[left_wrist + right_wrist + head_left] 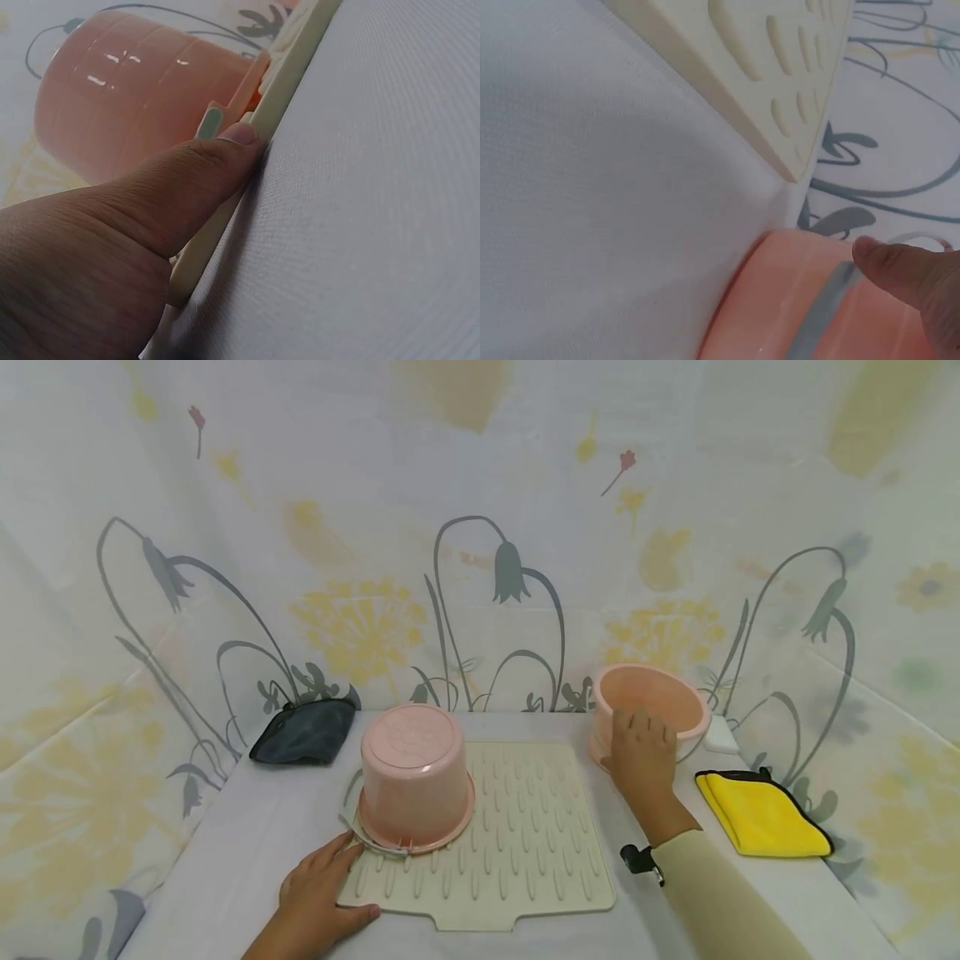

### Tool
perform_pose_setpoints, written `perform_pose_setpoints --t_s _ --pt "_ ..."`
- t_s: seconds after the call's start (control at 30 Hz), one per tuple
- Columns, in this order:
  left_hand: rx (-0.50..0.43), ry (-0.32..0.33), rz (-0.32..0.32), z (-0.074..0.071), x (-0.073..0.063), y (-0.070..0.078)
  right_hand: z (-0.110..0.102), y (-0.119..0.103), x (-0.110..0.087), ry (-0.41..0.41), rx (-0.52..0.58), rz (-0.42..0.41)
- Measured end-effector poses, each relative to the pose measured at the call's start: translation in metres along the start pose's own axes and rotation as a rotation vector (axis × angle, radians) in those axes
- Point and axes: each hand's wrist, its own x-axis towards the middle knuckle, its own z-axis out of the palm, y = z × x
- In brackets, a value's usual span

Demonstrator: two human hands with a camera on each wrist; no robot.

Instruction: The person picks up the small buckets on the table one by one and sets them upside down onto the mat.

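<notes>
Upright pink bucket on the white-covered table, just beyond the far right corner of the ridged cream board. Mouth up; inner wall visible, bottom hidden. Right hand grips its near rim, fingers bent over the edge, thumb against the outer wall. Second, overturned bucket sits mouth down on the board's left part; inside hidden. Left hand spread at the board's near left corner, thumb on its edge, fingers fairly straight beside the overturned bucket's handle. Folded yellow cloth at right; dark cloth far left.
</notes>
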Motion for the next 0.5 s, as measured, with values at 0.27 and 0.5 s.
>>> perform_pose_setpoints --t_s 0.27,0.5 --pt "0.003 -0.018 -0.016 0.0001 -0.0007 -0.0011 -0.0048 -0.0007 -0.0016 -0.022 -0.010 -0.002" --pt "0.022 0.007 0.009 0.0004 -0.0002 -0.0014 -0.0045 0.0027 -0.0073 0.003 0.051 0.009"
